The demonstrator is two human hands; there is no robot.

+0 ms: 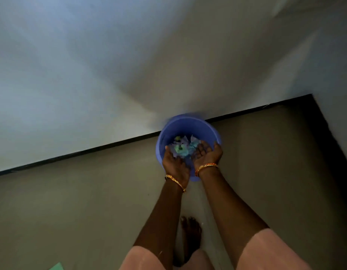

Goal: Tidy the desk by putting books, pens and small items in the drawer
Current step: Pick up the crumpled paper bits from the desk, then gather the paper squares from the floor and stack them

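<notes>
A blue plastic bucket [188, 125] stands on the floor against the wall, and the view is blurred. Inside it lie crumpled paper scraps [182, 149], pale blue, white and green. My left hand [174, 164] and my right hand [206, 154] hang side by side over the bucket's near rim, palms turned inward and fingers spread. The scraps sit just beyond my fingertips, and neither hand closes on them. Gold bangles ring both wrists. No desk, drawer, book or pen is in view.
A pale wall [91, 75] meets the grey floor [71, 201] along a dark skirting strip [91, 149]. A dark corner lies at the right. My bare foot [191, 230] stands below the bucket. A green edge [56, 266] shows at the bottom left.
</notes>
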